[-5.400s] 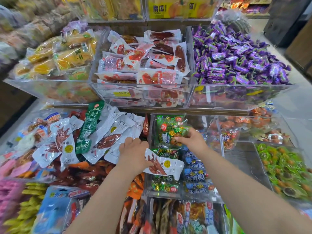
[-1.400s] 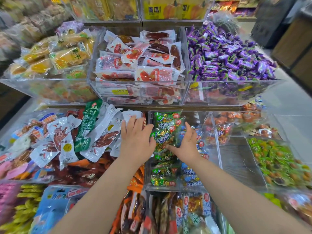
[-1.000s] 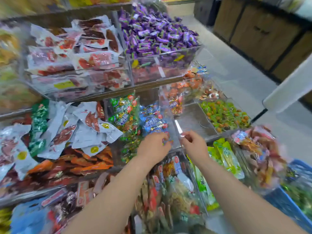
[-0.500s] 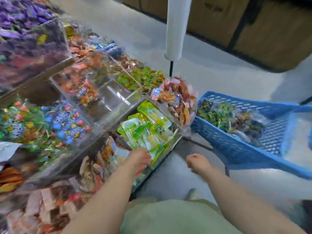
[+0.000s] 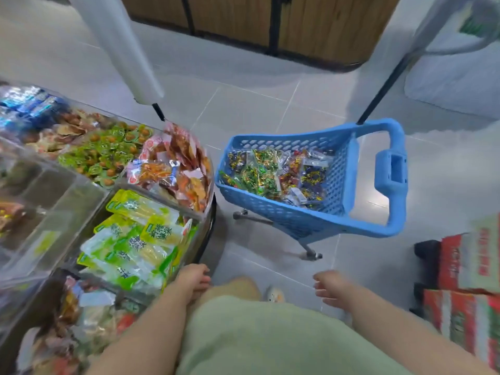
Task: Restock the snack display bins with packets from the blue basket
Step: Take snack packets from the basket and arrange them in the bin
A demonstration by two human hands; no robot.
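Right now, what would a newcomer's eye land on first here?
The bright blue perforated plastic basket on wheels stands on the grey tiled floor, centre-right, holding shiny mixed snack packets. Left of it, a clear display bin is stacked with green-and-yellow pouches. The left hand and right hand hang empty at the bottom.

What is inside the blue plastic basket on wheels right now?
The blue plastic basket holds a heap of clear snack packets with green, red and dark contents. Whatever lies beneath the top layer is covered.
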